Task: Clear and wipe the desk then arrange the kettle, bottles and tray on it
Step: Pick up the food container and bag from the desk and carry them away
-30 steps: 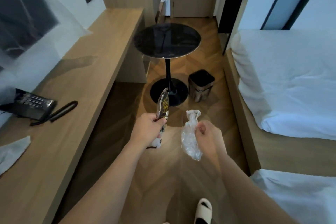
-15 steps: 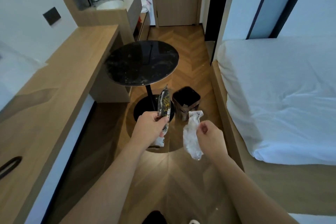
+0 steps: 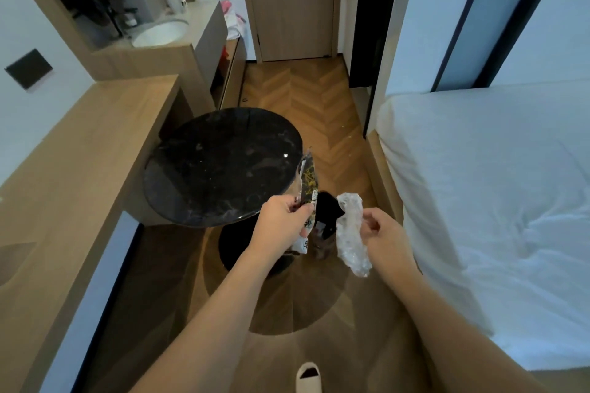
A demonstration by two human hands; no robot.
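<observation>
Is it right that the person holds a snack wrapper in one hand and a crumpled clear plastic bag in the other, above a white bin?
Not quite: the bin is black, not white, as the head view shows. The left hand holds the snack wrapper; the right hand holds the crumpled clear plastic bag.

Herringbone wood floor (image 3: 306, 96), round black table (image 3: 220, 166), white bed (image 3: 495, 201), closed door (image 3: 290, 3) beyond

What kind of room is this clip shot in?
Most likely a hotel room: a bed with plain white linen on the right, a long built-in wooden desk along the left wall, and an open washbasin counter beside the entrance door.
</observation>
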